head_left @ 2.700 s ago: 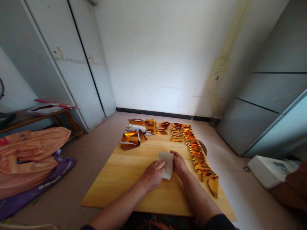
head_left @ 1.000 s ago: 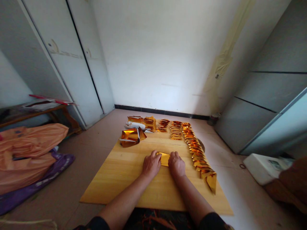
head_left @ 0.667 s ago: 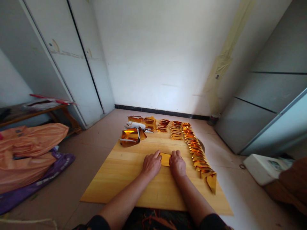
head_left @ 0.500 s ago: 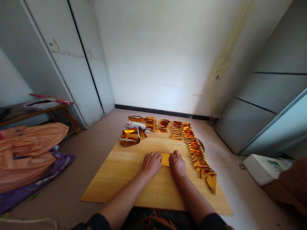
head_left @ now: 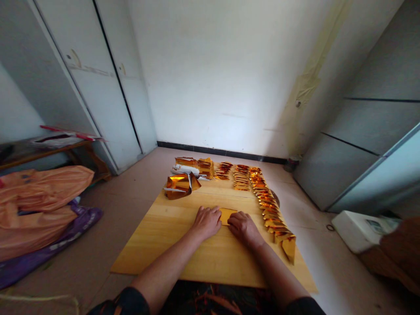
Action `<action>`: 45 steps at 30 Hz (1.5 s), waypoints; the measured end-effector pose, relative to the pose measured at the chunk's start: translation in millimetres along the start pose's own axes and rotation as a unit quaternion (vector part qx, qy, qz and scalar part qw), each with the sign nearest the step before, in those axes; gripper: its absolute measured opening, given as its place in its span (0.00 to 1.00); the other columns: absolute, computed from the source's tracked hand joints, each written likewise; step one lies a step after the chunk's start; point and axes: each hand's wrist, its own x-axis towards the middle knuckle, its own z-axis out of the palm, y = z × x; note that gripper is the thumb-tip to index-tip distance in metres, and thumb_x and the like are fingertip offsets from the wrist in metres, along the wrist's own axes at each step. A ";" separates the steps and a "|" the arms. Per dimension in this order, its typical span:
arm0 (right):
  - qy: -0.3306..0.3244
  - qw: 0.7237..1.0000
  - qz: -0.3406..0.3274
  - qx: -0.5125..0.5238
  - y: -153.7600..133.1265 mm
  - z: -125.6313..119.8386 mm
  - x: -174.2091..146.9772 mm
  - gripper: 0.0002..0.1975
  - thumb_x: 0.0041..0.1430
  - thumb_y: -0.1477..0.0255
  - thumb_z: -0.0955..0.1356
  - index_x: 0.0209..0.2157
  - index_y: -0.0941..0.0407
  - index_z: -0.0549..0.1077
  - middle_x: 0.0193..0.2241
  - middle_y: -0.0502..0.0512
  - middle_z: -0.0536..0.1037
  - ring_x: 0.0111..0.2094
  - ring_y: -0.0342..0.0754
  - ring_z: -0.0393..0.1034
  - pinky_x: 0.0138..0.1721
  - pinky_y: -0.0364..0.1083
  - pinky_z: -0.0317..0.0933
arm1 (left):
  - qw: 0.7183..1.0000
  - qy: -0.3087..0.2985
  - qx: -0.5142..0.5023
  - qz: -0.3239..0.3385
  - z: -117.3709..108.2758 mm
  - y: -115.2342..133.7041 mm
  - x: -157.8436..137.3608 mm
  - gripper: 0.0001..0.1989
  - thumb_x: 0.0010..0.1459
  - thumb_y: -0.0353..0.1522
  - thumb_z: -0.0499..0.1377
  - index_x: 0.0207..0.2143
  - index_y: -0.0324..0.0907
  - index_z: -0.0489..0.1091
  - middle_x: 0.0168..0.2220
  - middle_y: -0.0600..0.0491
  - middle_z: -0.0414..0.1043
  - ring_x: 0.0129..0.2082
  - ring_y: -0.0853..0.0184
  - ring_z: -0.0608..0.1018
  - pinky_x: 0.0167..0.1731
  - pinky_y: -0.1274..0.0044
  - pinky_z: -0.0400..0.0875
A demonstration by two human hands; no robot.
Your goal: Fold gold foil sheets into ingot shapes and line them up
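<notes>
Left hand (head_left: 207, 222), right hand (head_left: 244, 228) curling fingers (head_left: 216, 211) over ends of gold rectangular foil paper (head_left: 226, 216); pinch hidden, cannot tell. Paper lying between fingers on flat pale-wood table (head_left: 157, 236). Risk: uneven pressure skewing paper.

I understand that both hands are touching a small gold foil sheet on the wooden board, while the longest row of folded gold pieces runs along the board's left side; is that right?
Not quite: the head view shows the longest row of folded gold pieces along the board's right side. The left hand and right hand do touch the gold foil sheet.
</notes>
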 end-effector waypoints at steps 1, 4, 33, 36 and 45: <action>-0.003 1.000 -0.003 -0.010 0.1 -0.9 -0.7 0.05 0.62 0.72 0.65 0.34 0.53 0.74 0.34 0.52 0.76 0.38 0.46 0.65 0.39 0.44 0.52 | 1.000 -0.006 -0.003 0.004 -1.5 -0.5 0.1 0.10 0.57 0.36 0.54 0.40 0.46 0.70 0.58 0.51 0.66 0.48 0.57 0.74 0.50 0.60 0.61; -0.017 0.999 -0.008 -0.037 -2.9 -3.6 -0.8 0.08 0.64 0.72 0.64 0.33 0.54 0.74 0.33 0.52 0.76 0.38 0.46 0.65 0.38 0.43 0.52 | 0.999 -0.027 -0.009 0.017 -5.2 -2.6 1.1 0.12 0.53 0.40 0.57 0.39 0.46 0.70 0.58 0.51 0.66 0.49 0.56 0.73 0.51 0.59 0.60; 0.105 0.950 0.261 0.138 -17.0 21.0 9.1 0.07 0.49 0.80 0.64 0.29 0.56 0.72 0.31 0.54 0.74 0.35 0.48 0.66 0.38 0.44 0.58 | 0.998 0.017 -0.061 0.013 12.5 -20.3 -4.9 0.17 0.58 0.31 0.53 0.49 0.55 0.67 0.58 0.58 0.65 0.55 0.61 0.64 0.53 0.60 0.54; 0.111 0.956 0.192 0.192 -6.6 20.3 1.6 0.07 0.51 0.79 0.64 0.31 0.56 0.73 0.32 0.55 0.75 0.37 0.48 0.67 0.41 0.45 0.60 | 0.997 -0.011 -0.060 0.040 10.5 -26.6 -5.7 0.20 0.59 0.30 0.51 0.53 0.56 0.64 0.61 0.58 0.62 0.57 0.61 0.63 0.54 0.61 0.54; 0.095 0.969 0.121 0.192 -3.6 17.1 -6.2 0.16 0.45 0.86 0.58 0.28 0.56 0.73 0.36 0.56 0.76 0.39 0.47 0.68 0.44 0.46 0.60 | 0.998 -0.015 -0.049 0.043 7.9 -28.6 -3.2 0.19 0.59 0.32 0.52 0.52 0.59 0.66 0.60 0.59 0.63 0.56 0.61 0.64 0.53 0.63 0.55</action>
